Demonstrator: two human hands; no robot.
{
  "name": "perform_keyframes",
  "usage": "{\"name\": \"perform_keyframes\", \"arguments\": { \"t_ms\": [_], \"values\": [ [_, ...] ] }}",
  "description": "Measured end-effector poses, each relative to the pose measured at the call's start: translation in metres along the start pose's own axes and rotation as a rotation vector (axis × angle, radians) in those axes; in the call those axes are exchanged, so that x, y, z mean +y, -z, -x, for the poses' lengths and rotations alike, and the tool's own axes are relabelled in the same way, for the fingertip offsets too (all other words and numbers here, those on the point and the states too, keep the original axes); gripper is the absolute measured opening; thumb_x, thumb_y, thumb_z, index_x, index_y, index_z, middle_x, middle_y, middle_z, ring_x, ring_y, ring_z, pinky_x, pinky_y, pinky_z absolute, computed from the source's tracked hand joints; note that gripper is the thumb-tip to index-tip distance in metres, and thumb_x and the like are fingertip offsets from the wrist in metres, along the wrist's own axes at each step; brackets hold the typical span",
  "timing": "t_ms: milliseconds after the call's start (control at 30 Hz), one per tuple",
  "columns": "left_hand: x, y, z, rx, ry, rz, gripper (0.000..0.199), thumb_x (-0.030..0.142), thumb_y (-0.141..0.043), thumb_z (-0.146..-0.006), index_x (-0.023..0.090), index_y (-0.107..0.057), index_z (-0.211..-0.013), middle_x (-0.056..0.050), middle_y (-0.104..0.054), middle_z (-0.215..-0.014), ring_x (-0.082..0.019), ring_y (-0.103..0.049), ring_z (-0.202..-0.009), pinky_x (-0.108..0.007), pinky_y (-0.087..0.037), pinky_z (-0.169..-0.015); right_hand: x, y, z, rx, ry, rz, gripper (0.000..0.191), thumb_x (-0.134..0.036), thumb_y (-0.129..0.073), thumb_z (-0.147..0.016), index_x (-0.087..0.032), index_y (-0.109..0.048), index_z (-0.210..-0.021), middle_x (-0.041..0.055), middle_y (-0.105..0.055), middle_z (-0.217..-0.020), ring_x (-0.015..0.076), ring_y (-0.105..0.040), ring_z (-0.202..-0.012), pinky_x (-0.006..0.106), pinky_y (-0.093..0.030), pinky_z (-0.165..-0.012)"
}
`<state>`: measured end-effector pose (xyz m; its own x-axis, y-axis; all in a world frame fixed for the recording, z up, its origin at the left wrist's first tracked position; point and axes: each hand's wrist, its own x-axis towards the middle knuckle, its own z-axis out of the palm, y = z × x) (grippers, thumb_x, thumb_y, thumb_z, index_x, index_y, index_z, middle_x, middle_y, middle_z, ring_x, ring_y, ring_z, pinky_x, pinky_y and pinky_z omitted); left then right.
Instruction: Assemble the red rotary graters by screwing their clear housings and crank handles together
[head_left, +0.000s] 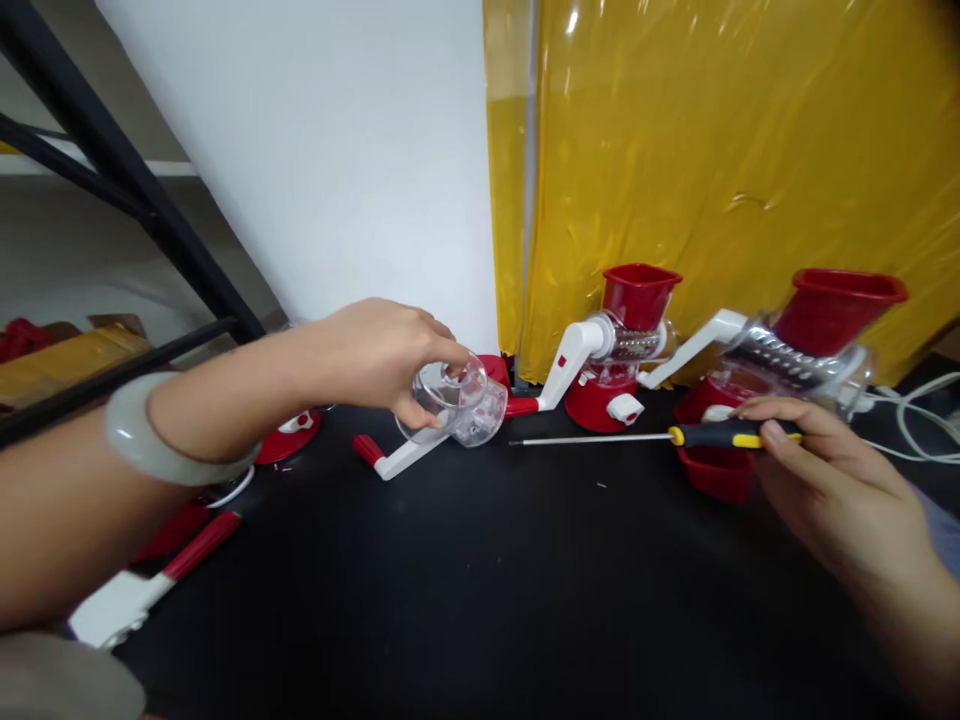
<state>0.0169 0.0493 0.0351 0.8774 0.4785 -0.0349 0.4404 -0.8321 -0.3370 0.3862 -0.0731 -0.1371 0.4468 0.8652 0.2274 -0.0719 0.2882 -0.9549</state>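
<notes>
My left hand (409, 350) grips the rim of a clear plastic housing (480, 410) over the black table (450, 580). A white crank with a red handle (409, 455) lies just below that housing. On the right, my right hand (832, 480) is closed around the black and yellow handle of a screwdriver (600, 439), whose long shaft points left toward the housing. Behind the screwdriver stands a red rotary grater (637, 345) with a white crank. A second red grater (810, 330) is partly hidden by my right hand.
Yellow-wrapped material (712, 180) and a white panel (352, 150) rise behind the table. A black metal frame (150, 200) slants at the left. More red and white parts (135, 600) lie lower left. White cables (919, 420) lie at the far right.
</notes>
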Motion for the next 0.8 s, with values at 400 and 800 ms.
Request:
{"name": "perform_keyframes", "arguments": {
  "t_ms": [400,800],
  "values": [
    [-0.003,-0.032,0.016,0.146,0.198,0.217,0.046,0.066,-0.067,-0.079,0.022,-0.06,-0.092,-0.002,-0.065,-0.084,-0.018,-0.059,-0.072,-0.028,-0.036,-0.061,0.01,-0.012,0.002,0.132,0.022,-0.198,0.04,-0.042,-0.095,-0.062,-0.022,-0.074,-0.09,-0.0007,-0.065,-0.094,0.0112,-0.055,-0.084,0.011,-0.048,-0.073],
    [0.005,-0.057,0.019,0.289,0.207,0.32,0.043,0.062,-0.072,-0.078,0.024,-0.058,-0.092,-0.002,-0.069,-0.093,-0.019,-0.063,-0.08,-0.029,-0.044,-0.069,0.009,-0.021,0.009,0.176,-0.11,-0.152,0.05,-0.048,-0.097,-0.055,-0.023,-0.073,-0.091,0.0022,-0.065,-0.101,0.013,-0.058,-0.089,0.009,-0.052,-0.073]
  ]
}}
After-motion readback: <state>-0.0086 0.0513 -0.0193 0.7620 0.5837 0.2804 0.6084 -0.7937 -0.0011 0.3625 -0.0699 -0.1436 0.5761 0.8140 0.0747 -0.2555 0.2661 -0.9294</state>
